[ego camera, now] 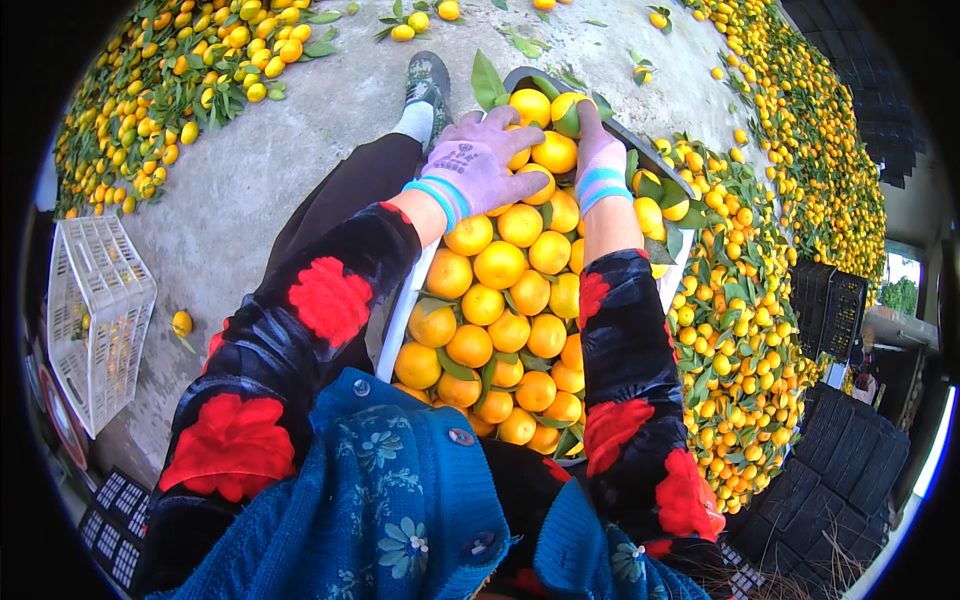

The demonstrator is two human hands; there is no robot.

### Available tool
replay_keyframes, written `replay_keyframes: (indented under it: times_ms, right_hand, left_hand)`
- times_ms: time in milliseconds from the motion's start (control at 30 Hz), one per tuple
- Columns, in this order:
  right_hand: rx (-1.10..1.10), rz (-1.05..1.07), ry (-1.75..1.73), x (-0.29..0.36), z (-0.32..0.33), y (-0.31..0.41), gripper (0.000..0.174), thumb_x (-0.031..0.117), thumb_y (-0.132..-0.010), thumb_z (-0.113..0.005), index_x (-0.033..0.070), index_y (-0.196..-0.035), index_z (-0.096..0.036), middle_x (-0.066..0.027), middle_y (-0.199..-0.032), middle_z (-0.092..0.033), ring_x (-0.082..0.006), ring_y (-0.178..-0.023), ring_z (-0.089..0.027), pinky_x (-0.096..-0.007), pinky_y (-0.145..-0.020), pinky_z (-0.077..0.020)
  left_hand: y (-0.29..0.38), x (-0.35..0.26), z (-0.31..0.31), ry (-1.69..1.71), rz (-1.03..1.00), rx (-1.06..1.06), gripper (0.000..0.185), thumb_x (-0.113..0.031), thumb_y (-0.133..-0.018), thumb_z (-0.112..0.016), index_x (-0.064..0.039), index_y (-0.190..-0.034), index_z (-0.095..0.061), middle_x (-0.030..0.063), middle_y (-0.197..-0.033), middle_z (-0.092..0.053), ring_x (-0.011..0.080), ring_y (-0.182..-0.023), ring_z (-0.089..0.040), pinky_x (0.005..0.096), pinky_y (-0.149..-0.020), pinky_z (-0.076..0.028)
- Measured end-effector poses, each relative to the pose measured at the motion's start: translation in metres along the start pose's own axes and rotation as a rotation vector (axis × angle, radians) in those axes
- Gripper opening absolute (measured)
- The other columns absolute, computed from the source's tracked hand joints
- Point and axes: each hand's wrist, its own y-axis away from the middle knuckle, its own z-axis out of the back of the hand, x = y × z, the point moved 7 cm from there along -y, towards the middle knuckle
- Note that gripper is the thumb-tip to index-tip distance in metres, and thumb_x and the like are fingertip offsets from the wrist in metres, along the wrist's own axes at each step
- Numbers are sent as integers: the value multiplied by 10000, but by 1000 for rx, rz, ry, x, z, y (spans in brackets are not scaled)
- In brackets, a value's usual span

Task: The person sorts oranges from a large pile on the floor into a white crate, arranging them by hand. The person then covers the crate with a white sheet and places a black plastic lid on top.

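A light-coloured crate point(407, 311) filled with mandarins point(499, 265) and some green leaves stands before me. My left hand point(480, 161), in a pinkish-purple knit glove with a blue cuff, lies over the fruit at the crate's far end, fingers spread and touching mandarins. Opposite it, my right hand point(602, 156), gloved alike, is against the side of a mandarin point(568, 112) that has a leaf across it. Whether its hidden fingers close round that fruit cannot be seen. Another mandarin point(555, 153) sits between the two hands.
Loose mandarins point(731, 330) are heaped right of the crate, with a larger pile point(817, 150) beyond. Another heap point(225, 60) covers the floor point(315, 97) at far left. A white slatted crate point(101, 315) stands left. Black crates point(829, 307) are at right. My shoe point(427, 90) is beside the crate.
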Motion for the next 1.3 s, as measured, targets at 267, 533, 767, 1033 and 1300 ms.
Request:
replay_keyframes:
  times_ms: [267,533,767,1033,1300]
  right_hand:
    - [20,-77,16,-26,-5,-25,617,503,-840,-604,-40,-1131,-638,-159,-1052,-661,-258,-896,-637,-374,-745,-517]
    - [50,-64,432,-16,-4,-30,759,610,-868,-486,-50,-1225,-593,-210,-1163,-633,-297,-1005,-645,-388,-795,-534]
    - [306,-156,171,4,13,6,649,573,-869,-531,-8,-1146,-617,-141,-1032,-670,-230,-828,-666,-363,-739,-555]
    - [-319,278,-423,-26,281,45,371,257,-861,-643,-10,-1118,-626,-119,-945,-707,-164,-716,-670,-251,-615,-516]
    - [-678,-588,-327,-368,442,150,273,221,-864,-656,67,-1090,-640,-43,-902,-705,-168,-728,-674,-280,-577,-503]
  left_hand:
    - [0,-8,3,-152,-40,30,526,-520,-792,-590,-296,-1267,-600,131,-1337,-488,384,-1226,-445,535,-1052,-274]
    - [3,-16,8,-282,-68,-58,509,-507,-784,-623,-285,-1242,-621,123,-1411,-434,378,-1313,-384,576,-1115,-181]
    - [-2,-11,0,-271,-76,-6,531,-510,-789,-618,-277,-1265,-596,112,-1479,-371,375,-1325,-394,578,-1134,-166]
    - [-2,-5,-1,-269,-134,-62,492,-433,-784,-668,-223,-1227,-628,152,-1442,-410,391,-1267,-438,496,-1089,-309]
    - [-13,6,-7,-101,-284,-53,456,-311,-819,-717,-146,-1236,-633,201,-1422,-423,376,-1307,-416,422,-1086,-352]
